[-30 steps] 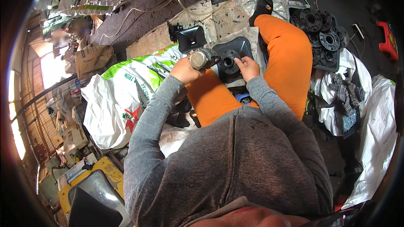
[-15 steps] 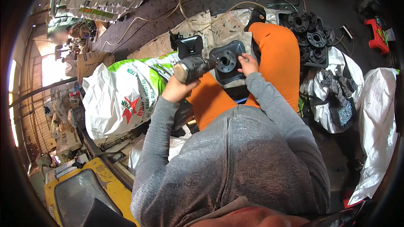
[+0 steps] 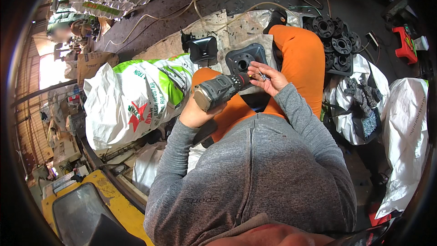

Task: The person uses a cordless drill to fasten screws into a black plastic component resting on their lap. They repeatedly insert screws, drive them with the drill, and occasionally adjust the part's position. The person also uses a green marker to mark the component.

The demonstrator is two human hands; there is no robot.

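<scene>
The left hand (image 3: 195, 115) is closed in a grip, its grey-sleeved left forearm (image 3: 178, 143) reaching forward; the right hand (image 3: 273, 81) lies farther forward, palm turned up, fingers loosely curled and pointing leftward; the right forearm (image 3: 307, 114) slants forward and inward from beside the torso (image 3: 250, 168). The legs are spread apart; the right leg (image 3: 302, 54) bends at the knee.
</scene>
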